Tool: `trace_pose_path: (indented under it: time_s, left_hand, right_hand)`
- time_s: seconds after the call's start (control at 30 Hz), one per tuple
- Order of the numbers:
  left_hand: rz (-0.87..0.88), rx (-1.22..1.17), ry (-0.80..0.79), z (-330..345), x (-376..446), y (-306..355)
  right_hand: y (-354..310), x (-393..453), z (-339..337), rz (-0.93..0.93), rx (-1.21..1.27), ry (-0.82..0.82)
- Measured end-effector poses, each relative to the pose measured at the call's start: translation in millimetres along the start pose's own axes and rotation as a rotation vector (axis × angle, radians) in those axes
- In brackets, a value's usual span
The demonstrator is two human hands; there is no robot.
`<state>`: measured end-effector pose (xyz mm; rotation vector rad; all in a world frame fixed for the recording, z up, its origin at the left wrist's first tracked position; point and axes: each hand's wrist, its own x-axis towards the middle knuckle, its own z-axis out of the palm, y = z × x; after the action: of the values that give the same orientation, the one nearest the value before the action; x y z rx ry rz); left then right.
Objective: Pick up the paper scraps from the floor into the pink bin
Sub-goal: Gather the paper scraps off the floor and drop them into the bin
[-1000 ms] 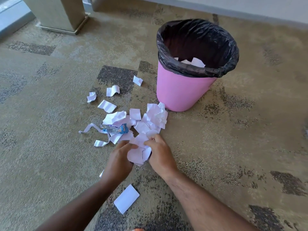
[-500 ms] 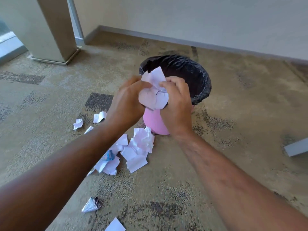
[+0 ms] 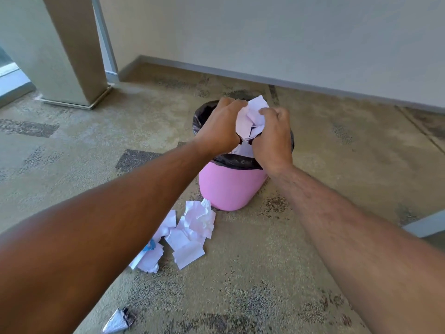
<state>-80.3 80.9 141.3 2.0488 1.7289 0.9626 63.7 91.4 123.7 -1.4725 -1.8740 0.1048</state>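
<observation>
Fingers (image 3: 231, 106) of the left hand (image 3: 219, 127) and those of the right hand (image 3: 273, 138) curl in from either side round one bundle of paper scraps (image 3: 251, 119), which they hold pressed between them. That bundle hangs directly over the open mouth of the pink bin (image 3: 228, 186), just above its black liner (image 3: 240, 161), and a little white paper shows inside the bin below the hands.

By my reading the step in hand is the drop: the load is carried and placed, and only the release is left. The next move calls for both hands to part together, so that the scraps fall inside the liner and none catches on the rim or slides down the outside.

More scraps lie on the floor (image 3: 277, 273) in a loose pile (image 3: 190, 230) just before the foot of the bin, with a bit of blue wrapper (image 3: 150, 244) among them and a crumpled silver piece (image 3: 119, 323) nearer the camera; so the task is well short of done, and another gathering must follow.

Against the frame half a second back, the hands have gone forward and slightly down, from in front of the bin's near edge to over its opening. A second ago they were at the floor, closing on this same bundle at the near edge of the pile.
</observation>
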Motion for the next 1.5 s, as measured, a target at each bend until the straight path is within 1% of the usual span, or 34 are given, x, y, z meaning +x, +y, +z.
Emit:
trace_pose_path:
  time_s: [0.07,0.17,0.23,0.33,0.4,0.47,0.6,0.67,0.77,0.87,0.93,1.0,1.07,1.17,1.23,1.33,1.5]
  left_hand:
    - [0.002,0.000,-0.024,0.4,4.0,0.9]
    - [-0.015,0.024,-0.043,1.2,4.1,1.8]
    - [-0.021,0.055,-0.039,0.8,1.5,2.4]
    - [-0.025,0.052,0.015,-0.7,-5.5,1.8]
    - [-0.031,0.023,0.071,-2.0,-16.9,-1.6]
    - [-0.012,-0.013,0.110,-2.6,-35.1,-8.7]
    - [0.025,-0.046,0.158,-3.5,-92.0,-32.4]
    - [0.008,-0.040,0.167,-4.6,-128.7,-47.3]
    - [-0.047,-0.024,0.145,-4.3,-188.9,-75.6]
    - [-0.162,0.002,0.093,2.3,-253.9,-106.3]
    - [-0.235,0.024,0.052,9.5,-298.4,-123.2]
    - [-0.283,0.095,-0.028,17.9,-341.6,-136.7]
    - [-0.273,0.138,-0.123,26.4,-381.0,-146.6]
    - [-0.223,0.212,-0.220,35.4,-424.3,-157.3]
    - [-0.229,0.289,-0.272,37.8,-439.8,-162.0]
    - [-0.245,0.322,-0.308,39.2,-448.0,-164.9]
    - [-0.190,0.303,-0.287,40.2,-447.9,-169.8]
  right_hand:
    - [4.6,2.1,0.5,0.008,0.006,-0.034]
    - [9.4,-0.8,2.0,-0.003,0.025,-0.026]
    - [10.5,-5.0,4.3,-0.006,0.039,0.007]
    - [5.5,-12.9,6.6,-0.029,0.042,0.094]
    - [-1.7,-22.4,7.3,-0.084,0.051,0.144]
    - [-11.7,-36.9,8.2,-0.180,0.056,0.167]
    - [-35.6,-86.2,21.9,-0.314,0.059,0.137]
    - [-47.7,-120.6,35.0,-0.357,0.088,0.068]
    - [-58.7,-180.3,57.0,-0.388,0.107,-0.120]
    - [-60.7,-246.0,78.4,-0.460,0.115,-0.371]
    - [-60.2,-286.2,88.8,-0.550,0.126,-0.549]
    - [-60.2,-318.7,94.2,-0.656,0.122,-0.737]
    - [-60.9,-343.1,94.2,-0.721,0.077,-0.907]
    - [-60.2,-367.6,89.4,-0.732,0.020,-1.066]
    - [-60.3,-377.9,87.4,-0.743,-0.002,-1.128]
    - [-59.8,-384.1,86.2,-0.792,-0.060,-1.131]
    - [-63.6,-384.3,84.6,-0.820,-0.085,-1.113]
